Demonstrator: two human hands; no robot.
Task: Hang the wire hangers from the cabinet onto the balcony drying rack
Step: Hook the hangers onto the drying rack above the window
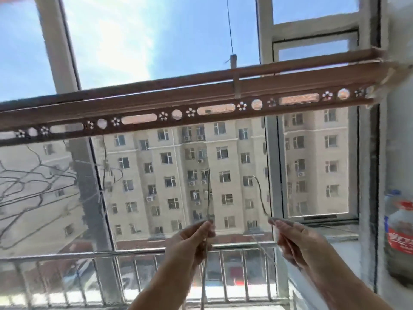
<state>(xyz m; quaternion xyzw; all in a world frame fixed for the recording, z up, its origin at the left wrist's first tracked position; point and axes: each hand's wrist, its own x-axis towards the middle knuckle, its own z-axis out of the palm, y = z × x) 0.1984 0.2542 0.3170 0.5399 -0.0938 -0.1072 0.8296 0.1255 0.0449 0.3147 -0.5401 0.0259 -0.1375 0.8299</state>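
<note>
Head camera only, angled upward, facing drying rack (156, 101) close overhead; blur, perhaps motion.

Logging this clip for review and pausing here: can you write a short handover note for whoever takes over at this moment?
The left hand pinches a wire hanger in its fingers, held upright below the drying rack.
The right hand pinches a second hanger, hook upward, also short of the rack.
Done: several hung hangers, blurred, hang at the rack's left part.
Left: hook both held hangers onto the rack. The cabinet is out of view, so I cannot tell whether more remain.
</note>
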